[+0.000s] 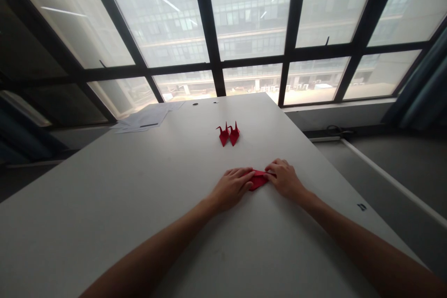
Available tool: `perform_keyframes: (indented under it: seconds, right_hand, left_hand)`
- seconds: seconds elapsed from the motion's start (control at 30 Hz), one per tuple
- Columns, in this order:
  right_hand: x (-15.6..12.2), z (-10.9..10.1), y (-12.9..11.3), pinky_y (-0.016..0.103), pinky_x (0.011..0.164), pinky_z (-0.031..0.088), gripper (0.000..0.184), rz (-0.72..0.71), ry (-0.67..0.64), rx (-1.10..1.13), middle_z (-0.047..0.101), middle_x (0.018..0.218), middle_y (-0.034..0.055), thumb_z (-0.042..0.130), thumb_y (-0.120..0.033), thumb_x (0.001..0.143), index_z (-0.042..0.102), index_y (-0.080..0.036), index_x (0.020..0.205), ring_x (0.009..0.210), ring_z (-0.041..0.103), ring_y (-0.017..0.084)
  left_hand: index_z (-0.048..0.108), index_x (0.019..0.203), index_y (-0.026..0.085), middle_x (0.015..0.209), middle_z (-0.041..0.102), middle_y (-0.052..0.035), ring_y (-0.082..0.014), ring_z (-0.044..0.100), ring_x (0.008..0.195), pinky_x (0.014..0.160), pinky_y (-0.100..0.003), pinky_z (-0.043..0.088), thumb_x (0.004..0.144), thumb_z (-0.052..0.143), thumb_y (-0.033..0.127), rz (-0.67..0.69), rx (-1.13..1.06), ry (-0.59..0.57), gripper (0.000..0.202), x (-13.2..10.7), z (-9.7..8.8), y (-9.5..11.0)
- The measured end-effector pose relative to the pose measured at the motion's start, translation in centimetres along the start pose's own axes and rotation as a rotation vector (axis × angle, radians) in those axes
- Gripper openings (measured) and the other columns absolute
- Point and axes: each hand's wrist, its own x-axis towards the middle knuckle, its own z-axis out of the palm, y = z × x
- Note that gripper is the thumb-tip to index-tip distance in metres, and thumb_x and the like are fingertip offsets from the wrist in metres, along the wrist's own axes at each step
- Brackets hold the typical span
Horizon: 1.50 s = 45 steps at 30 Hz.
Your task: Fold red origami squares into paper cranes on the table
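A small folded piece of red paper (259, 179) lies flat on the white table (139, 205). My left hand (232, 187) presses on its left side with fingers stretched flat over it. My right hand (284, 178) rests on its right side, fingertips pinched down on the paper's edge. Further back on the table stand two finished red paper cranes (229, 133), side by side and touching.
A loose stack of white sheets (146, 118) lies at the table's far left corner. Two small dark spots (195, 104) sit near the far edge. Large dark-framed windows (216, 60) rise behind the table. A floor gap runs along the table's right side.
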Motion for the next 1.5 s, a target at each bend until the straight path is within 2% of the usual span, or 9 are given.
perform_keyframes:
  seconds: [0.13,0.43,0.53,0.7,0.9,1.07,1.27,1.4,1.5]
  right_hand:
    - [-0.1,0.3,-0.3,0.036,0.086,0.04,0.007,-0.045,-0.03,0.065,0.064,0.097,0.0057,0.063,-0.024,0.088,0.069,-0.022,0.087,0.098,0.055,0.023]
    - [-0.1,0.1,-0.3,0.035,0.088,0.037,0.015,-0.077,-0.084,0.137,0.065,0.1,0.0056,0.065,-0.03,0.088,0.071,-0.023,0.099,0.1,0.055,0.022]
    - [-0.1,0.0,-0.4,0.034,0.087,0.037,0.01,-0.071,-0.083,0.145,0.065,0.097,0.0054,0.067,-0.029,0.086,0.072,-0.022,0.092,0.098,0.056,0.022]
    - [-0.1,0.1,-0.3,0.032,0.082,0.041,0.002,-0.087,-0.069,0.247,0.066,0.088,0.0034,0.068,-0.023,0.082,0.07,-0.021,0.083,0.088,0.059,0.02]
    - [0.0,-0.3,-0.5,0.029,0.07,0.045,0.018,-0.06,-0.111,0.476,0.07,0.084,0.0028,0.065,-0.027,0.083,0.069,-0.02,0.099,0.074,0.061,0.017]
    - [0.1,-0.7,-0.5,0.029,0.068,0.046,0.017,-0.079,-0.105,0.57,0.069,0.077,0.0018,0.066,-0.026,0.081,0.072,-0.019,0.094,0.07,0.06,0.016]
    - [-0.2,-1.1,-0.8,0.027,0.063,0.047,0.028,-0.085,-0.215,0.584,0.072,0.086,0.004,0.069,-0.032,0.08,0.072,-0.018,0.104,0.07,0.06,0.016]
    - [-0.3,-1.7,-1.0,0.026,0.061,0.046,0.02,-0.107,-0.249,0.647,0.073,0.08,0.0027,0.069,-0.028,0.08,0.073,-0.018,0.096,0.068,0.061,0.016]
    - [-0.2,-1.8,-1.0,0.025,0.061,0.046,0.014,-0.112,-0.21,0.672,0.073,0.077,0.002,0.067,-0.024,0.08,0.074,-0.018,0.09,0.067,0.061,0.015]
  left_hand:
    - [0.061,0.128,0.026,0.123,0.064,-0.0057,-0.0212,0.06,0.111,0.098,-0.036,0.046,0.1,0.047,0.03,-0.153,-0.079,0.195,0.033,0.3,0.1,-0.5]
    - [0.068,0.121,0.025,0.098,0.064,-0.0049,-0.0209,0.06,0.091,0.086,-0.033,0.047,0.087,0.066,0.026,-0.229,-0.14,0.126,0.034,0.4,0.2,-1.1]
    - [0.072,0.104,0.022,0.091,0.063,-0.004,-0.0186,0.06,0.083,0.08,-0.031,0.049,0.085,0.066,0.024,-0.258,-0.246,0.12,0.02,0.5,0.3,-1.2]
    - [0.068,0.085,0.019,0.105,0.062,-0.0068,-0.0192,0.062,0.093,0.082,-0.029,0.051,0.085,0.063,0.022,-0.271,-0.472,0.243,0.006,0.6,0.4,-0.9]
    - [0.065,0.096,0.021,0.104,0.068,-0.0048,-0.0172,0.063,0.087,0.075,-0.027,0.051,0.087,0.055,0.018,-0.293,-0.556,0.247,0.014,0.8,-0.1,0.1]
    - [0.062,0.097,0.02,0.111,0.069,-0.0046,-0.014,0.062,0.077,0.065,-0.023,0.048,0.086,0.059,0.021,-0.316,-0.619,0.25,0.012,0.8,-0.7,0.4]
    - [0.068,0.098,0.017,0.085,0.069,-0.0035,-0.014,0.058,0.069,0.063,-0.024,0.045,0.081,0.065,0.023,-0.345,-0.656,0.181,0.018,0.9,-0.8,-0.1]
    - [0.07,0.093,0.016,0.081,0.068,-0.0035,-0.0145,0.058,0.071,0.065,-0.024,0.046,0.082,0.063,0.021,-0.354,-0.651,0.275,0.014,1.1,-1.0,0.1]
    - [0.07,0.104,0.016,0.082,0.069,-0.004,-0.0154,0.061,0.072,0.065,-0.025,0.047,0.086,0.06,0.024,-0.35,-0.67,0.229,0.023,1.2,-1.2,0.4]
